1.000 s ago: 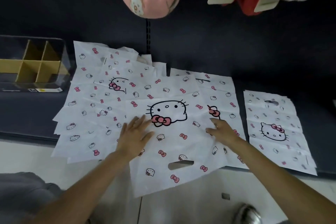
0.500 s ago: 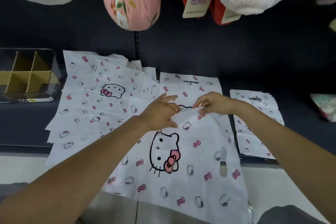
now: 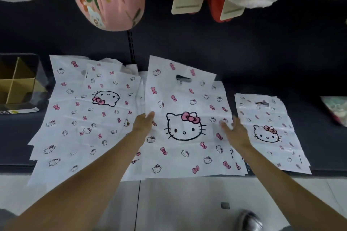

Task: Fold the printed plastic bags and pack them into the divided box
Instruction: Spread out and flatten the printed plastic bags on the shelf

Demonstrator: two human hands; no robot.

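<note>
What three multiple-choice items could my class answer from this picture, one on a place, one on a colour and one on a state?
1. Where is the divided box?
A. At the far left
B. At the far right
C. Under the middle bag

2. What colour is the bow on the middle bag?
A. Blue
B. Pink
C. Green

3. How does the middle bag lie?
A. Folded in half
B. Rolled up
C. Spread flat

Answers:
1 A, the box sits at the picture's left edge, beside the left pile of bags.
2 B, the large printed bow is pink.
3 C, it lies unfolded between the left hand and the right hand, its handle hole at the far end.
</note>
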